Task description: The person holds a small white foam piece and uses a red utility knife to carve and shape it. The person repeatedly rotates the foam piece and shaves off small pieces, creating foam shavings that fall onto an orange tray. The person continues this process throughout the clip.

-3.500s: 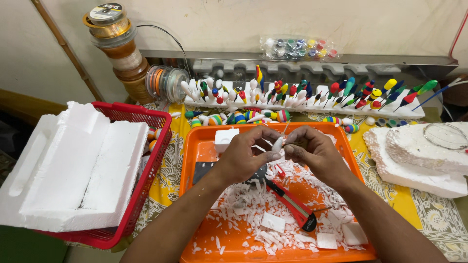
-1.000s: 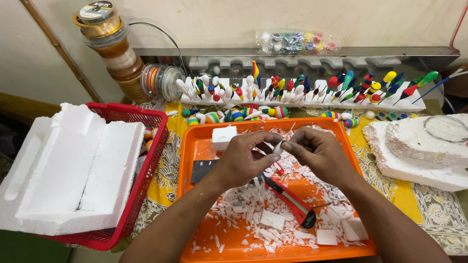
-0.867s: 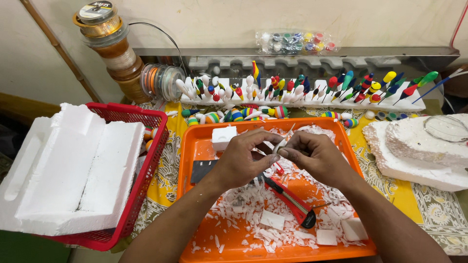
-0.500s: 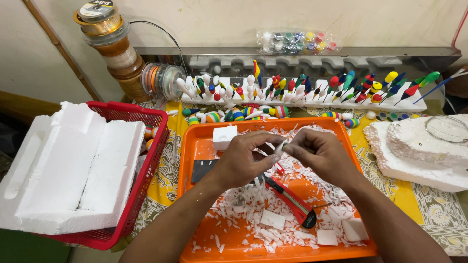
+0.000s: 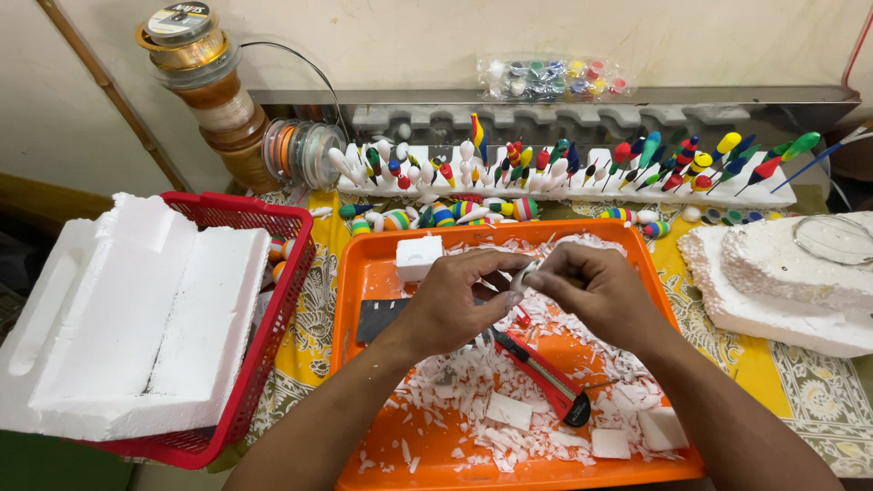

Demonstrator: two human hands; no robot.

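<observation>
Both hands meet over the orange tray [image 5: 364, 273]. My left hand [image 5: 455, 305] and my right hand [image 5: 596, 286] pinch a small white foam piece [image 5: 526, 273] between their fingertips. Under them the tray is strewn with white foam shavings [image 5: 473, 418] and small cut foam blocks [image 5: 509, 411]. A red utility knife [image 5: 546, 377] lies on the tray just below my hands. One white foam cube [image 5: 418, 257] stands at the tray's back left, beside a dark grey pad [image 5: 382, 318].
A red basket [image 5: 273, 309] at left holds big white foam slabs [image 5: 127, 309]. Rows of painted fishing floats [image 5: 564, 168] stand in a white foam strip behind the tray. Line spools [image 5: 205, 82] stand at back left. More foam slabs [image 5: 791, 282] lie at right.
The hands stay over the tray with the foam piece between them; only the fingers shift slightly as they work it. The view has moved a little.
</observation>
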